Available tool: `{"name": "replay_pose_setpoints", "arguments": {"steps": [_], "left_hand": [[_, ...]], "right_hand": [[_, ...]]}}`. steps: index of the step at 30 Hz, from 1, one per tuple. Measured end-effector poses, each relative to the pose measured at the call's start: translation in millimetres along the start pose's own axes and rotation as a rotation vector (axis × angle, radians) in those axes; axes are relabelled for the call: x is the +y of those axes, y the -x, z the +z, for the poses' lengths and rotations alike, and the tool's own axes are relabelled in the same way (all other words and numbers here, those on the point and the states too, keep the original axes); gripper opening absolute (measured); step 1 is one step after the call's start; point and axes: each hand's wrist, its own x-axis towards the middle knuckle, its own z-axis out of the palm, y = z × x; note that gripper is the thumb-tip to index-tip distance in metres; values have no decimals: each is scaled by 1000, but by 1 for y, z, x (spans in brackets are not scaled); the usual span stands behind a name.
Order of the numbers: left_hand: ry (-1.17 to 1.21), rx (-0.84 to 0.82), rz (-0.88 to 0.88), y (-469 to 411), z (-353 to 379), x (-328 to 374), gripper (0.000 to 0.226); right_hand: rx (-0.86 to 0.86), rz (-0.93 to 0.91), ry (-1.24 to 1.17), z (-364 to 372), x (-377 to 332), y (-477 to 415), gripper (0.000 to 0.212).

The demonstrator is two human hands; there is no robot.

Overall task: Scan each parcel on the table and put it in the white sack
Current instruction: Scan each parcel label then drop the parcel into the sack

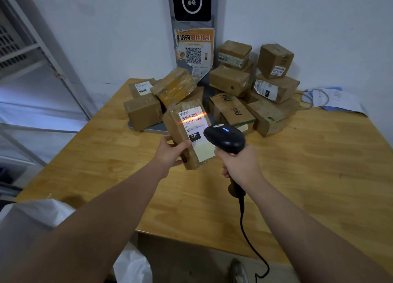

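Head view: the left hand [170, 153] grips a parcel [185, 146] above the table [308, 165]; its label [193, 124] reads "070-070-A80" and "070". The right hand [241, 166] grips the scanner [225, 138], red line on the barcode [190, 115]. A box [230, 110] behind reads "P&G".

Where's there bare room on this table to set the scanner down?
Bare table lies right of the right hand, between the parcel pile and the near edge. Another bare strip runs left of the left hand. The back is crowded with parcels; papers fill the far right corner.
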Motion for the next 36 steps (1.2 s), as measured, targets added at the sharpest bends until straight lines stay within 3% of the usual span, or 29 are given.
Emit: {"name": "replay_pose_setpoints", "arguments": {"steps": [12,17,21,27,30,33,36], "left_hand": [[-19,155,32,40,-48,-27,73],[17,345,-9,83,-87,-64,74],[21,510,-13,126,-121,-100,70],[-62,657,13,188,-175,-155,64],[-69,717,5,212,-200,-182,62],[-71,762,-4,230,-229,-212,59],[-87,743,-59,237,-258,-246,64]], "right_hand": [[-351,12,-91,32,8,1,27],[-571,18,-134,67,27,14,6],[-706,14,-94,100,44,37,9],[-743,-17,-30,155,82,85,27],[-801,-72,144,183,102,112,20],[-763,-213,331,220,120,135,38],[-678,-267,493,260,137,153,76]]}}
